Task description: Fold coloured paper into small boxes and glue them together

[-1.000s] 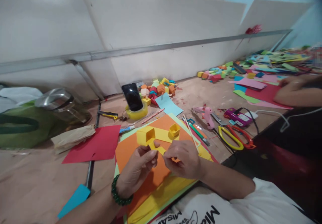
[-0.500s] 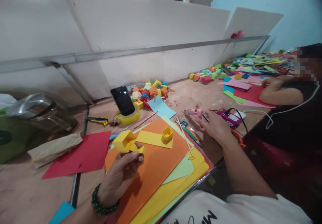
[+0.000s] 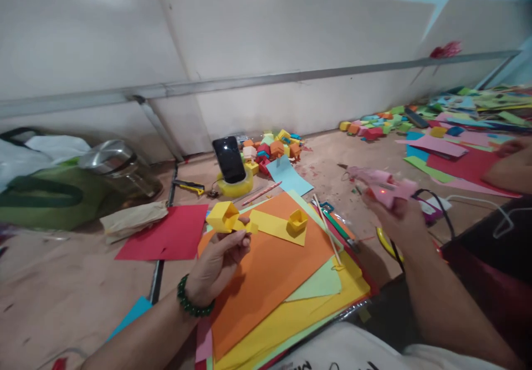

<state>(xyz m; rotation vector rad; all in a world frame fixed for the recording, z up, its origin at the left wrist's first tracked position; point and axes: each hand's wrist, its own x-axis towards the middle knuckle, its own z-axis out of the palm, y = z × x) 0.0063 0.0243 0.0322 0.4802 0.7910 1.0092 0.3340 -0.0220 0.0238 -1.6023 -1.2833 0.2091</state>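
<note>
Between the thumb and fingers of my left hand (image 3: 222, 262) is a folded yellow paper box (image 3: 223, 216), with a flap reaching to the right. It is held above a stack of coloured sheets with an orange sheet (image 3: 270, 276) on top. My right hand (image 3: 401, 226) grips a pink glue gun (image 3: 382, 184) whose nozzle points left and whose small red light is lit. A yellow strip (image 3: 274, 227) lies on the orange sheet, and a small yellow paper cup (image 3: 297, 221) sits at its right end. A thin wooden stick (image 3: 327, 230) lies to the right of them.
A phone (image 3: 229, 159) leans on a tape roll (image 3: 236, 185) at the back, before a pile of paper boxes (image 3: 276, 149). At left are a red sheet (image 3: 166, 231), a box cutter (image 3: 190, 187) and a jar (image 3: 120, 165). Another person's arm (image 3: 507, 165) rests at far right.
My right hand has lifted the pink glue gun off the table and holds it up. My left hand still holds the yellow box. The camera view has turned left.
</note>
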